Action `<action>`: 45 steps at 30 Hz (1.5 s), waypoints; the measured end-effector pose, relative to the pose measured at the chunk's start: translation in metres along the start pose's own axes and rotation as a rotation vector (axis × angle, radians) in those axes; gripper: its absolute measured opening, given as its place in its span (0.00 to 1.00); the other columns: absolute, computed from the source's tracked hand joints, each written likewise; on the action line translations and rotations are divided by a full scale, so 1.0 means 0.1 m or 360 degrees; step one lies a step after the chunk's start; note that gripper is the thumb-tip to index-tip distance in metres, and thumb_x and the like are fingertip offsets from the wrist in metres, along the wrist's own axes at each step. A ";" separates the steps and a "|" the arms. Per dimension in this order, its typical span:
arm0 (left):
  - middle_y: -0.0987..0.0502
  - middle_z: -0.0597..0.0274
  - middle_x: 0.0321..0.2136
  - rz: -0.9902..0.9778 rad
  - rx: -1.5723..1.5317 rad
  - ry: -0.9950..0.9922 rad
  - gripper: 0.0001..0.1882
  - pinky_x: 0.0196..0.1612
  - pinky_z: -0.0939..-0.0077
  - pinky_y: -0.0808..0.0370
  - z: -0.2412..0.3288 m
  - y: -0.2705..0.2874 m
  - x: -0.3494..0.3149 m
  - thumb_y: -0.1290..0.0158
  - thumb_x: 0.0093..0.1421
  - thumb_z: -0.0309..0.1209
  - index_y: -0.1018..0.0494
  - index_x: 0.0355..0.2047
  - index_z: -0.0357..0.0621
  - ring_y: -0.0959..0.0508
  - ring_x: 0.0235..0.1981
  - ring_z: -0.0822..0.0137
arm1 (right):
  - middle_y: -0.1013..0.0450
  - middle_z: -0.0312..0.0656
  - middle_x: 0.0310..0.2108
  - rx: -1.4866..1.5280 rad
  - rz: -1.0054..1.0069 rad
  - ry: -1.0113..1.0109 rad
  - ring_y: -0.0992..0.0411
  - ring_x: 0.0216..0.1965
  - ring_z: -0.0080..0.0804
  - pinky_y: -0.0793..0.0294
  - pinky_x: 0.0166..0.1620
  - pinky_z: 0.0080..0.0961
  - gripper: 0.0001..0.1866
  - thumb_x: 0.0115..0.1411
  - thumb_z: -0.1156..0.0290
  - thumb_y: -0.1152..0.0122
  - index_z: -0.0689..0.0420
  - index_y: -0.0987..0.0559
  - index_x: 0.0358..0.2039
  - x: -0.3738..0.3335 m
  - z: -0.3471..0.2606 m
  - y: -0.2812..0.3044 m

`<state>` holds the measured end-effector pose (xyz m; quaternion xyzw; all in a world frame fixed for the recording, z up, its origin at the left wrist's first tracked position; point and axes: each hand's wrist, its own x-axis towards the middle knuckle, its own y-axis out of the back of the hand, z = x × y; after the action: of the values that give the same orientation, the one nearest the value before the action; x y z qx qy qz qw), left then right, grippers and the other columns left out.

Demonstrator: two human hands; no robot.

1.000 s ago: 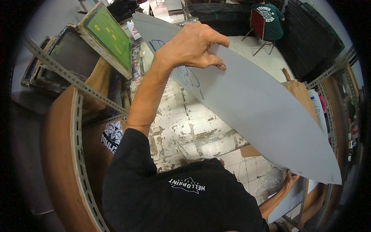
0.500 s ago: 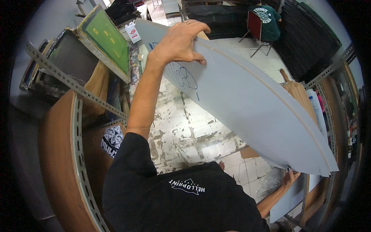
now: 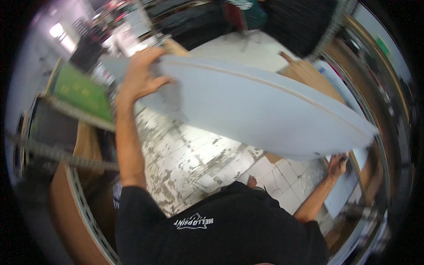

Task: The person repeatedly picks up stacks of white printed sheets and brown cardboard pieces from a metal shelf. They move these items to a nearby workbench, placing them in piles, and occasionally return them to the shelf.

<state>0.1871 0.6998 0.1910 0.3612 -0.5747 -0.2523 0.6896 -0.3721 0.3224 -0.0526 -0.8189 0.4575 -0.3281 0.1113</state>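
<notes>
A large pale grey sheet [image 3: 247, 108] with a thin brown line along its far edge stretches across in front of me, slanting down to the right. My left hand [image 3: 143, 75] grips its upper left part, the fingers over the far edge and the thumb on the near face. At the lower right, my right hand [image 3: 338, 164] holds the sheet's bottom edge close to its end. Motion blur softens the sheet's left end, and the fingertips of my right hand are partly hidden.
A green-meshed framed screen [image 3: 81, 90] leans on the left above a metal-edged shelf [image 3: 84, 207]. Brown boards [image 3: 309, 79] and a slotted metal rack [image 3: 362, 106] stand on the right. Below the sheet lies a stained white table [image 3: 176, 154]. Someone [image 3: 254, 15] sits at the back.
The view has turned, and the sheet now lies flatter across it, its right end higher. Both hands keep their hold. The blue drawing on the sheet's left part no longer shows.
</notes>
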 end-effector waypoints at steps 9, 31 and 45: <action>0.26 0.56 0.38 -0.0002 -0.0178 0.0165 0.33 0.44 0.69 0.31 0.13 -0.05 0.06 0.33 0.30 0.30 0.30 0.42 0.40 0.27 0.40 0.57 | 0.26 0.47 0.39 -0.1299 -0.0247 0.0638 0.28 0.42 0.33 0.32 0.49 0.27 0.18 0.52 0.69 0.41 0.67 0.25 0.41 1.05 -1.34 -1.67; 0.29 0.55 0.48 -0.0082 -0.0228 0.0055 0.44 0.50 0.65 0.33 0.16 -0.08 0.22 0.34 0.24 0.27 0.33 0.49 0.41 0.30 0.49 0.55 | 0.26 0.34 0.33 -0.1788 0.0450 0.0858 0.30 0.35 0.20 0.31 0.40 0.15 0.11 0.51 0.82 0.41 0.61 0.24 0.37 1.20 -1.73 -0.84; 0.27 0.56 0.42 -0.0160 -0.0021 0.0133 0.40 0.41 0.64 0.28 -0.07 -0.15 0.15 0.32 0.25 0.27 0.31 0.46 0.41 0.28 0.43 0.57 | 0.29 0.31 0.33 -0.1378 0.0218 0.0392 0.32 0.34 0.18 0.31 0.40 0.17 0.16 0.47 0.77 0.34 0.60 0.26 0.37 1.18 -1.96 0.33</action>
<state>0.1979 0.6810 0.1881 0.3953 -0.5248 -0.2753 0.7018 -0.4763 0.2308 0.1318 -0.7127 0.6156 -0.1934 -0.2752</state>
